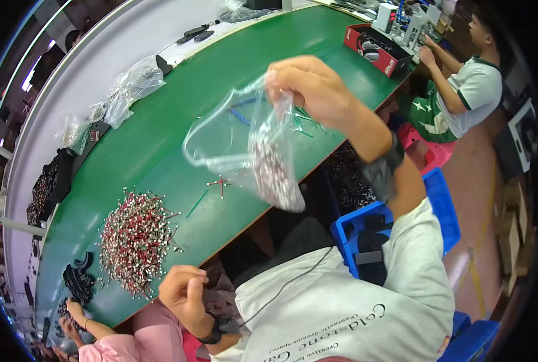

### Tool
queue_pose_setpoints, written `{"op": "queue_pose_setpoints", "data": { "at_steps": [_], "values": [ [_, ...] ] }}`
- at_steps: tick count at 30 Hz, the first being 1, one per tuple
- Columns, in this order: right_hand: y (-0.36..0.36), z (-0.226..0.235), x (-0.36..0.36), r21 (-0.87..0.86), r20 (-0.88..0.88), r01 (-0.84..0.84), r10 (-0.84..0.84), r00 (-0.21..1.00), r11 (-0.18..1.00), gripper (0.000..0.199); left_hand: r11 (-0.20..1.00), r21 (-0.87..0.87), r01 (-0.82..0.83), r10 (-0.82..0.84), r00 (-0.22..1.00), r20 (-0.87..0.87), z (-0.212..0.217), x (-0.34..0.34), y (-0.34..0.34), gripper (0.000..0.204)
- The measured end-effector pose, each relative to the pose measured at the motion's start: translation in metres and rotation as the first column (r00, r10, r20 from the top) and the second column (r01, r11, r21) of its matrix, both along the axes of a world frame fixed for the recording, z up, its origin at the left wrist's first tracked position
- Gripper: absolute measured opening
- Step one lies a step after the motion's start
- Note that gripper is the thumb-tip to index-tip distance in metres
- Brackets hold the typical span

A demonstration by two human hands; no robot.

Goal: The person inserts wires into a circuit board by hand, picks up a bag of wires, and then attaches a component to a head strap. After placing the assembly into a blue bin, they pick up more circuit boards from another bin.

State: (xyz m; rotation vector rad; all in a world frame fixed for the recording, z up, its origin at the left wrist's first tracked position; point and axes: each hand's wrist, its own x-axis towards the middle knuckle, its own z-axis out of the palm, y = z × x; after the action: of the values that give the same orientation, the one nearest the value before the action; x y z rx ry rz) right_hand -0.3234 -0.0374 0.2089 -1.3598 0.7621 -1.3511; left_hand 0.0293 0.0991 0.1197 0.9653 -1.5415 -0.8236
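Note:
My right hand [310, 90] is raised above the green table [220, 78] and pinches the top of a clear plastic bag [245, 145]. The bag hangs open, with a clump of small red-and-silver parts [276, 175] in its lower corner. My left hand [184, 292] is curled into a loose fist at the table's near edge, below a large heap of the same small wired parts [136, 238]. Whether the left hand holds anything cannot be seen. A few loose pieces [220, 184] lie on the table under the bag.
Crumpled clear bags [133, 84] and black trays of parts [51, 187] line the table's far side. A red box [377, 51] stands at the right end, where a seated person [468, 90] works. Another person's hands [73, 314] handle black clips at lower left. Blue bins [444, 205] sit beside me.

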Motion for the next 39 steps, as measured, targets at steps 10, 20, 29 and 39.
{"op": "queue_pose_setpoints", "data": {
  "at_steps": [10,20,29,39],
  "values": [
    [-0.070,0.060,-0.006,-0.826,-0.519,-0.050,-0.721,0.459,0.562,0.029,0.980,0.200,0.011,0.004,0.997,-0.074,-0.048,0.020,0.026,0.011],
    [-0.074,-0.118,0.079,-0.661,-0.713,-0.065,-0.597,0.368,0.748,0.018,0.952,0.288,0.102,-0.115,0.993,0.028,-0.062,0.000,0.025,0.004],
    [0.029,-0.126,0.077,-0.574,-0.603,0.120,-0.517,0.607,0.810,0.021,0.895,0.378,0.236,-0.285,0.955,0.078,-0.090,-0.016,0.026,0.007],
    [0.235,-0.303,-0.007,-0.307,-0.830,0.709,-0.543,0.128,0.635,0.025,0.677,0.607,0.417,-0.651,0.724,0.228,-0.205,-0.052,-0.025,0.020]
  ]
}}
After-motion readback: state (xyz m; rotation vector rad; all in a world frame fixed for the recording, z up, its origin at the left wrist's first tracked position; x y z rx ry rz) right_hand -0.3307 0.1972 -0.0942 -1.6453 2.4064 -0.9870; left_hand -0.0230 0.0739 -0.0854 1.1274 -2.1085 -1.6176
